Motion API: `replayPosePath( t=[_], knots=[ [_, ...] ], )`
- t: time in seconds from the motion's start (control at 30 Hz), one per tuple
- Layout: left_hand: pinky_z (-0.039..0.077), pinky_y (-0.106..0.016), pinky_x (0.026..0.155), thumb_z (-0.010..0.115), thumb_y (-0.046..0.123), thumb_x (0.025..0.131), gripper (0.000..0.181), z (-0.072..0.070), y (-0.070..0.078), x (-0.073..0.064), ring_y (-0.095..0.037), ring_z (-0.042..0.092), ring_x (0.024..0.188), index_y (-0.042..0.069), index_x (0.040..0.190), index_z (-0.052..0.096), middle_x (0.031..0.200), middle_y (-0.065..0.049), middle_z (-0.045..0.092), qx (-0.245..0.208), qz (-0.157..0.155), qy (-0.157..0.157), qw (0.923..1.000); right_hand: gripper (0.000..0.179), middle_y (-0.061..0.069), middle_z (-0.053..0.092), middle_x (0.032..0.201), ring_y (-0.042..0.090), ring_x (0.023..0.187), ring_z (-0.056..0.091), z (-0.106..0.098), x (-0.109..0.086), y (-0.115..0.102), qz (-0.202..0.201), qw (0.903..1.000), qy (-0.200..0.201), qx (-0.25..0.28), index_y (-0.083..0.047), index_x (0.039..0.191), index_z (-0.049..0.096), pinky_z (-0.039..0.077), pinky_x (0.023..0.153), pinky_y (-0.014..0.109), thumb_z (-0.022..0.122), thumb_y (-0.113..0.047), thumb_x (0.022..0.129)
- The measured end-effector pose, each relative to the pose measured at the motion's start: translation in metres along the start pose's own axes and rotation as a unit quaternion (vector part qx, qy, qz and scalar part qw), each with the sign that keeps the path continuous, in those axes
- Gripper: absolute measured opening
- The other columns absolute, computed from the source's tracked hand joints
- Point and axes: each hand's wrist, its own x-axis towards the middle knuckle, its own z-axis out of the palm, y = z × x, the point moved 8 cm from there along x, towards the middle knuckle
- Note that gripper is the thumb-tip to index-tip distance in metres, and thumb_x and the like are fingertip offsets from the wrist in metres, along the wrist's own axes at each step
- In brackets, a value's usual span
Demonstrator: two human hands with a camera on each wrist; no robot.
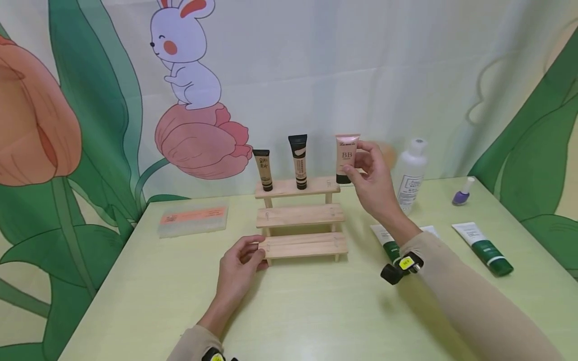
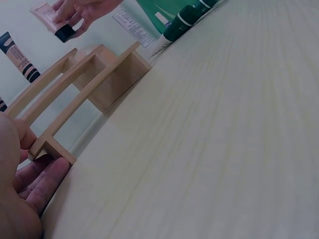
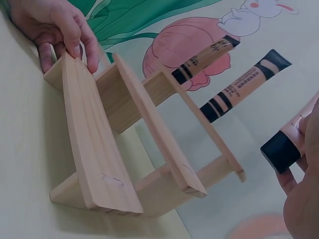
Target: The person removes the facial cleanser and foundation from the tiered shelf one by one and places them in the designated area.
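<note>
Tube marked BB (image 1: pixel 346 155) held cap down in right hand (image 1: pixel 374 176), fingers clamped on it, just off right end of rack's (image 1: pixel 300 215) top step (image 1: pixel 320 184), not touching. Left hand (image 1: pixel 238 265): fingers clamped on bottom step's (image 1: pixel 307 245) left end. Gold tube (image 1: pixel 263 171) and beige tube (image 1: pixel 300 163) stand on top step, bottle (image 1: pixel 411 175) on bench (image 1: pixel 316 311) at right.

Two tubes (image 1: pixel 301 165) atop rack (image 1: pixel 307 246), case (image 1: pixel 194 220) left, bottle (image 1: pixel 412 173) right; nail polish (image 1: pixel 462 194) farther right
</note>
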Motion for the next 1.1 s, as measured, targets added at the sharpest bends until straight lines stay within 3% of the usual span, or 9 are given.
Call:
replayPosePath(
  t=[0.23,0.5,0.77,1.1],
  knots=[
    [0.073,-0.035,0.085,0.071,0.002,0.106,0.029,0.000,0.001,0.000,-0.026,0.080,0.099,0.011,0.132,0.077,0.118,-0.017,0.076,0.004,0.003,-0.005,1.0000,0.048,0.006,0.066,0.133,0.018,0.117,0.064,-0.034,-0.016,-0.023,-0.010,0.9997,0.020,0.008,-0.008,0.156,0.049,0.059,0.097,0.017,0.063,0.000,0.112],
    [0.073,-0.034,0.085,0.071,0.003,0.106,0.028,-0.001,0.001,0.000,-0.023,0.079,0.101,0.012,0.131,0.077,0.119,-0.016,0.077,-0.002,0.000,-0.002,1.0000,0.053,-0.003,0.065,0.137,0.019,0.120,0.063,-0.076,-0.036,-0.046,-0.025,0.9980,0.030,-0.050,-0.015,0.159,0.051,0.057,0.105,0.016,0.063,0.002,0.111],
    [0.073,-0.034,0.086,0.071,0.002,0.106,0.028,0.002,0.001,-0.001,-0.024,0.078,0.103,0.011,0.131,0.077,0.120,-0.018,0.077,-0.006,-0.006,-0.005,1.0000,0.057,-0.007,0.065,0.135,0.017,0.118,0.063,-0.119,-0.059,-0.055,-0.031,0.9919,0.052,-0.112,-0.014,0.159,0.052,0.057,0.103,0.012,0.064,0.009,0.108],
    [0.073,-0.034,0.086,0.071,0.002,0.105,0.028,0.001,0.000,-0.002,-0.024,0.078,0.102,0.011,0.132,0.077,0.119,-0.017,0.076,-0.002,-0.004,-0.003,1.0000,0.062,-0.008,0.066,0.135,0.014,0.117,0.065,-0.185,-0.087,-0.056,-0.021,0.9812,0.123,-0.147,-0.009,0.160,0.053,0.055,0.102,0.008,0.063,0.017,0.104]
  ],
)
